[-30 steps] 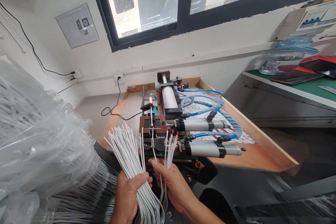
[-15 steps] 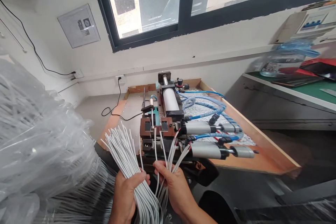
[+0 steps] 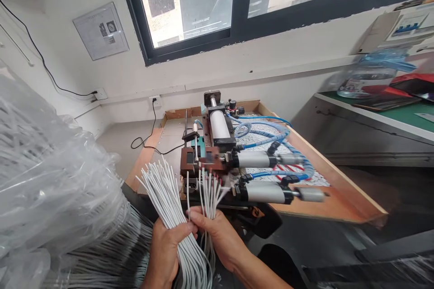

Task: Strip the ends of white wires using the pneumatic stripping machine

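Note:
A thick bundle of white cables (image 3: 166, 198) is wrapped in my left hand (image 3: 167, 246), its cut ends fanned upward. My right hand (image 3: 217, 235) is closed on a smaller bunch of white cables (image 3: 209, 194), some with reddish tips. Between the two hands, a single cable (image 3: 188, 189) stands upright at the right fingertips, which touch the left thumb area. Just beyond the cable ends is a machine with brown jaw blocks (image 3: 200, 158) and silver cylinders (image 3: 264, 192).
The machine rests in a wooden tray (image 3: 342, 189) with blue air hoses (image 3: 281, 137). Plastic-wrapped cables (image 3: 68, 180) fill the left side. At right, a green shelf (image 3: 407, 115) holds a clear jug (image 3: 366, 76). A black power cord (image 3: 154, 137) runs behind.
My right hand has moved left, against my left hand. The smaller bunch moved left with it and its ends are closer together. The machine's jaw block and cylinder rods have shifted left.

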`<control>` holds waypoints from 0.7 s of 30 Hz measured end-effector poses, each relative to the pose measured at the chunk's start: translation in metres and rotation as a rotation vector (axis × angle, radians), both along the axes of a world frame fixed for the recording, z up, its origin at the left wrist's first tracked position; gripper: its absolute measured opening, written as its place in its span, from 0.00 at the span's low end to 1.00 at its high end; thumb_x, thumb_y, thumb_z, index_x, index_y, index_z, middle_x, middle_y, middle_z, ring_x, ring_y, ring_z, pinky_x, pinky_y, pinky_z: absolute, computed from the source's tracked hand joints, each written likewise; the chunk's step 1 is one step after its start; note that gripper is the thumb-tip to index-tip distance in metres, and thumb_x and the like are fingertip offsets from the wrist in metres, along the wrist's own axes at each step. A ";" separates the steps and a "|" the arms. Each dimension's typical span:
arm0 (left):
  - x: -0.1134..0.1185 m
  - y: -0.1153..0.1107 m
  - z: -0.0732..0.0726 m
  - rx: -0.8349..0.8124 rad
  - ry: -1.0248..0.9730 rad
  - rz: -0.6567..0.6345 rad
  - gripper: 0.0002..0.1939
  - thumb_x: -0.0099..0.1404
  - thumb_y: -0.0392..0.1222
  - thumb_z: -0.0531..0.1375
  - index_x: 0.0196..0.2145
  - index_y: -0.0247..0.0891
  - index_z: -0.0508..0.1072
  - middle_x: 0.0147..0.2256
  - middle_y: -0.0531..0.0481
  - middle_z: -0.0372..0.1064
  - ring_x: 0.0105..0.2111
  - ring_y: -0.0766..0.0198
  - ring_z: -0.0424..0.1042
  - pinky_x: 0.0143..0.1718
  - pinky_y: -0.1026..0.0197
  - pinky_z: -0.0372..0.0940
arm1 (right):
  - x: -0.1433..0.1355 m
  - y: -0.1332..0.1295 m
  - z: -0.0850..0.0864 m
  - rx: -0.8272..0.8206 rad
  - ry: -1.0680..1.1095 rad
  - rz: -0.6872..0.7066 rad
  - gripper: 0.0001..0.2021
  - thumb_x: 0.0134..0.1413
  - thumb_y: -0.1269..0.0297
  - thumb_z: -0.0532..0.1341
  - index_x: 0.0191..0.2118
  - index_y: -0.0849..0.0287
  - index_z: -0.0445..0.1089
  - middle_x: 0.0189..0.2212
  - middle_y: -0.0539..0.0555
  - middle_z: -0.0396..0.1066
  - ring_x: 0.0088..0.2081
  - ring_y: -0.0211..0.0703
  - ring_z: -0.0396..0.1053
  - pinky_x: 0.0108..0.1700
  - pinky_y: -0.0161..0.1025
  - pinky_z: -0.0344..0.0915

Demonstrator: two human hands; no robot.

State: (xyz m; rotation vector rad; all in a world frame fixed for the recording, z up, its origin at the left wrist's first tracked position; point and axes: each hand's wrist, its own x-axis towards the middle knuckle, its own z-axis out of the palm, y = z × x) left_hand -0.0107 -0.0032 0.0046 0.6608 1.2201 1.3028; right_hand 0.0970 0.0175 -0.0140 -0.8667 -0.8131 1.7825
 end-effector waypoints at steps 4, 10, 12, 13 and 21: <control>-0.002 -0.002 0.000 0.045 -0.031 -0.041 0.06 0.42 0.29 0.62 0.22 0.32 0.73 0.20 0.51 0.71 0.23 0.62 0.69 0.28 0.61 0.62 | -0.004 -0.005 -0.002 -0.004 -0.016 -0.135 0.11 0.35 0.59 0.65 0.20 0.63 0.69 0.16 0.47 0.63 0.21 0.35 0.56 0.28 0.33 0.53; -0.008 -0.002 -0.003 -0.032 -0.017 0.032 0.04 0.43 0.31 0.62 0.22 0.32 0.71 0.17 0.50 0.71 0.20 0.61 0.69 0.25 0.59 0.62 | -0.003 0.001 -0.011 -0.082 -0.012 -0.295 0.11 0.36 0.59 0.64 0.22 0.64 0.70 0.17 0.49 0.64 0.20 0.34 0.56 0.24 0.33 0.51; -0.008 -0.001 -0.002 -0.045 -0.031 0.037 0.05 0.43 0.31 0.62 0.23 0.32 0.71 0.18 0.49 0.71 0.21 0.60 0.70 0.26 0.58 0.63 | -0.002 0.005 -0.010 -0.125 0.022 -0.309 0.10 0.36 0.60 0.65 0.20 0.64 0.70 0.16 0.49 0.64 0.19 0.33 0.56 0.24 0.33 0.51; -0.008 -0.001 0.000 -0.051 -0.036 0.042 0.05 0.43 0.31 0.62 0.23 0.32 0.71 0.18 0.49 0.71 0.22 0.60 0.70 0.27 0.58 0.63 | -0.002 0.007 -0.009 -0.149 0.035 -0.313 0.10 0.36 0.61 0.65 0.19 0.63 0.69 0.16 0.48 0.63 0.19 0.33 0.56 0.23 0.32 0.51; -0.006 -0.002 0.005 -0.018 -0.037 0.080 0.05 0.43 0.31 0.62 0.22 0.32 0.70 0.17 0.53 0.68 0.20 0.62 0.69 0.25 0.59 0.64 | -0.003 0.010 -0.007 -0.199 0.062 -0.277 0.11 0.35 0.60 0.65 0.19 0.64 0.69 0.14 0.46 0.60 0.17 0.31 0.53 0.22 0.31 0.47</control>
